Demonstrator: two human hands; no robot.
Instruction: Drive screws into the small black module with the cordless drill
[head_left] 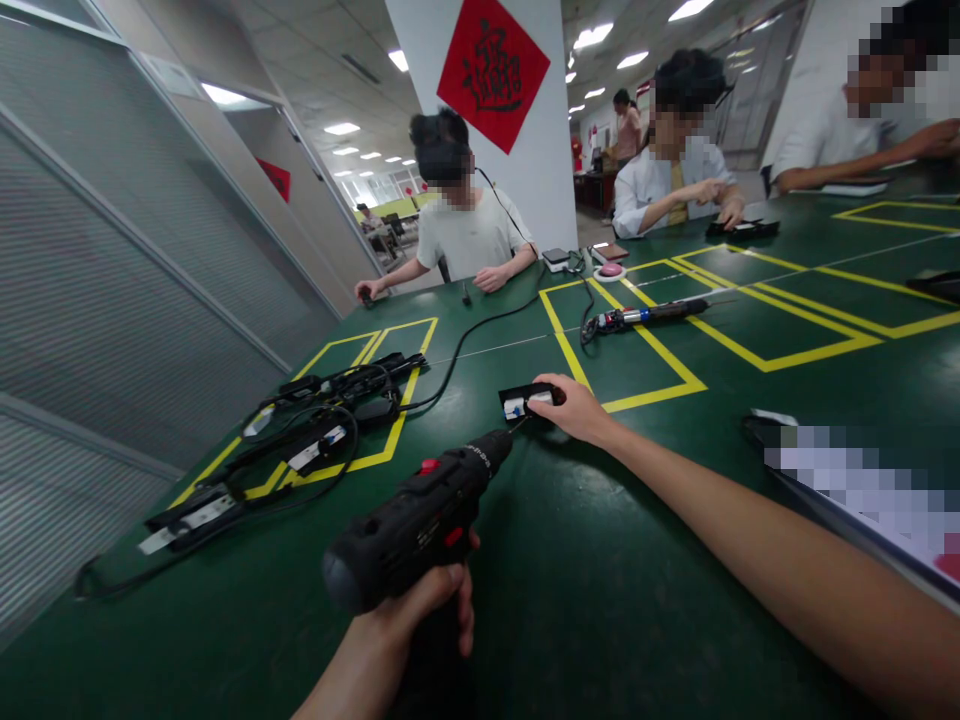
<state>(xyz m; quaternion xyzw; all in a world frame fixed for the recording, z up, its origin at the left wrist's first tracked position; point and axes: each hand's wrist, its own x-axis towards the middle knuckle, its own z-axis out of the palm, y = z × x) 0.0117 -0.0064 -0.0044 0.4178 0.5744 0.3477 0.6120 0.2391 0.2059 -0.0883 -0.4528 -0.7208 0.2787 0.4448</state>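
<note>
My left hand point(409, 625) is wrapped round the grip of a black cordless drill point(420, 515) with red buttons. The drill's bit points at a small black part point(525, 400) with a white label lying on the green table point(600, 590). My right hand point(574, 405) reaches across and pinches that part at its right end, holding it down on the table. The bit's tip sits at the part's near edge.
A pile of black power adapters and cables point(300, 440) lies at the left inside yellow tape lines. An electric screwdriver point(649, 315) rests farther back. A pixelated tablet point(847, 470) is at the right. Three people sit along the far side of the table.
</note>
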